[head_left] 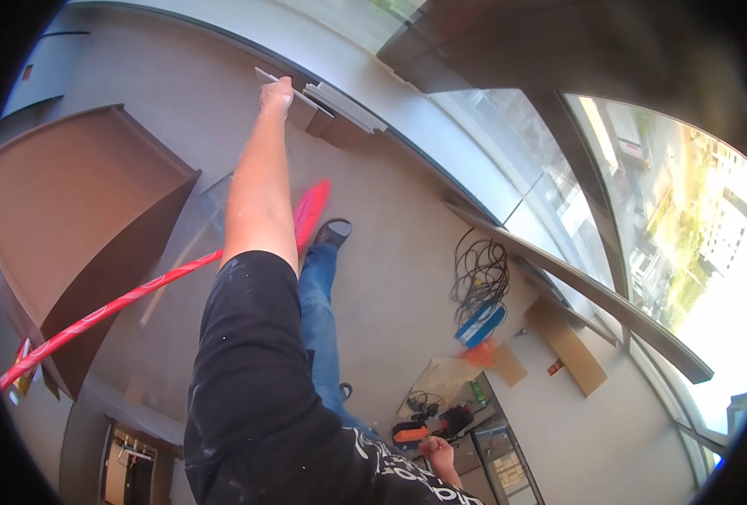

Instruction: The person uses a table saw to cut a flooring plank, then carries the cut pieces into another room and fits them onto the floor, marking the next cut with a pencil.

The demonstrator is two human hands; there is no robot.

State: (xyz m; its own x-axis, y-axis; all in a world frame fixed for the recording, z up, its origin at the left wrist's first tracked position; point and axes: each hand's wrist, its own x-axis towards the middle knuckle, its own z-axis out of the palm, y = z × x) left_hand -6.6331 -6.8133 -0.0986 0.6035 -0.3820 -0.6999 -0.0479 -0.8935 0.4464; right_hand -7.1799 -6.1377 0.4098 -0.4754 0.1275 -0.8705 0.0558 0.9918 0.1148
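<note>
My left arm stretches far forward, and my left hand [277, 91] is closed on the upper edge of a thin board [304, 104] standing on edge by the low wall. Close to it, several more thin panels [344, 108] lean together against that wall. My right hand [439, 453] is close to my body at the lower right, its fingers curled, with nothing visible in them. A red broom [129, 296] slants behind my left arm, its bristles near my shoe. Its handle crosses in front of a large brown box-like piece [87, 210].
A coil of black cable [479, 273] lies on the floor by a blue item [480, 325]. An orange-and-black tool [410, 433] sits near my right hand. A long board [592, 295] leans along the windows, and a brown panel [565, 345] lies beside it.
</note>
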